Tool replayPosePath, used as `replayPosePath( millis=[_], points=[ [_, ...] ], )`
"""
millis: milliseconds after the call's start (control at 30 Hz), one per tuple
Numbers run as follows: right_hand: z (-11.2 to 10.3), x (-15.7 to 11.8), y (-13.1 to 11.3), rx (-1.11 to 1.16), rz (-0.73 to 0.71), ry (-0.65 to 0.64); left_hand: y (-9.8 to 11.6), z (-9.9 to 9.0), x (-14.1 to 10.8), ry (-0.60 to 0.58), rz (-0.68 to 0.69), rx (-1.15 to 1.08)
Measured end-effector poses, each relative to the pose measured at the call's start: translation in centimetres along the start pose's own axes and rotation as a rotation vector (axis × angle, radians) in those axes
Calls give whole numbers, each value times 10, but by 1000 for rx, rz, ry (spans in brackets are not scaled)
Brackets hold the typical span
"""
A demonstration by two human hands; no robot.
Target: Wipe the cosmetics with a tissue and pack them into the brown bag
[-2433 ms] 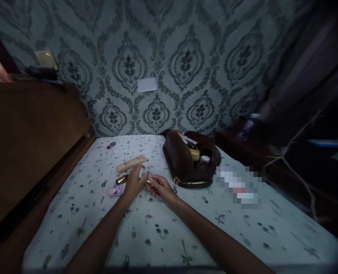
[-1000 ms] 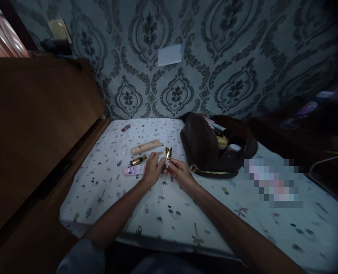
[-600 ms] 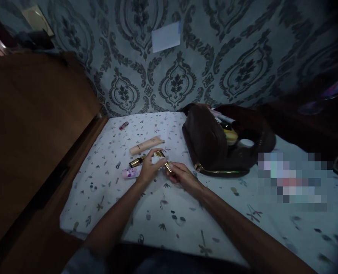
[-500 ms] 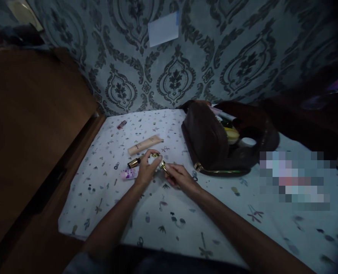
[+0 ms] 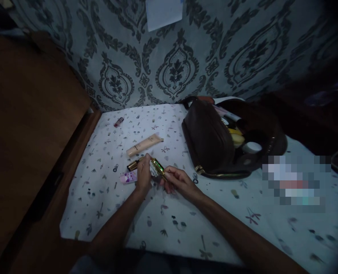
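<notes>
A shiny gold cosmetic tube [image 5: 157,167] slants between my hands above the patterned sheet. My right hand [image 5: 180,180] is closed round its lower end, thumb and fingers pinching it. At the upper end, my left hand [image 5: 144,173] is closed against the tube, its fingers partly hidden. Just left of that hand lies a second, dark-and-gold tube [image 5: 133,165], partly covered by it. Below that is a pink and purple printed tube [image 5: 128,177], its right end behind the hand. A beige squeeze tube [image 5: 143,145] lies flat beyond my hands.
An unzipped dark brown bag [image 5: 207,137] stands to the right, with a yellow item [image 5: 236,137] and a white-lidded jar [image 5: 252,147] inside. A small reddish item [image 5: 119,121] lies far left. Wooden furniture [image 5: 28,125] borders the left side; a patterned wall [image 5: 146,61] rises behind.
The two gold parts held apart earlier now look like one longer tube. My left hand has turned more upright, and the camera view has tipped down slightly.
</notes>
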State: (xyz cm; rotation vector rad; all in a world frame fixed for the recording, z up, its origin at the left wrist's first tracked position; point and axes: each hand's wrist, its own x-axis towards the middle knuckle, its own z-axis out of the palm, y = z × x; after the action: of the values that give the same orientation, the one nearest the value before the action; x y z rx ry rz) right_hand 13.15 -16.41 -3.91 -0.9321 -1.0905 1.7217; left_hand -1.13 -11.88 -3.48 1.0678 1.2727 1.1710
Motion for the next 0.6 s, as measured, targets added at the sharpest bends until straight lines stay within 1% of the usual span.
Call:
replayPosePath(
  millis=[67,100,167,233,300,333,400,467,533,600],
  points=[
    [1,1,2,4,-16,-19,1,4,-6,-6,77,10],
    [1,2,4,3,-28,-12,2,6,-9,-30,127,23],
    [1,4,6,0,-58,33,4,9,-14,-169,178,49],
    [1,5,7,-12,-87,106,6,9,-16,-308,212,67],
    [0,5,7,-50,-106,176,7,7,-15,-400,278,80],
    [0,5,8,-88,-112,201,7,6,-14,-423,320,87],
    [-3,6,8,-196,-135,244,6,4,-12,-441,374,113],
    [-6,6,8,-297,-174,280,5,2,-11,-434,368,144],
    [-10,7,5,-344,-230,321,3,0,-11,-406,362,168],
    [-14,8,1,-346,-293,371,2,-1,-10,-381,398,215]
  ],
)
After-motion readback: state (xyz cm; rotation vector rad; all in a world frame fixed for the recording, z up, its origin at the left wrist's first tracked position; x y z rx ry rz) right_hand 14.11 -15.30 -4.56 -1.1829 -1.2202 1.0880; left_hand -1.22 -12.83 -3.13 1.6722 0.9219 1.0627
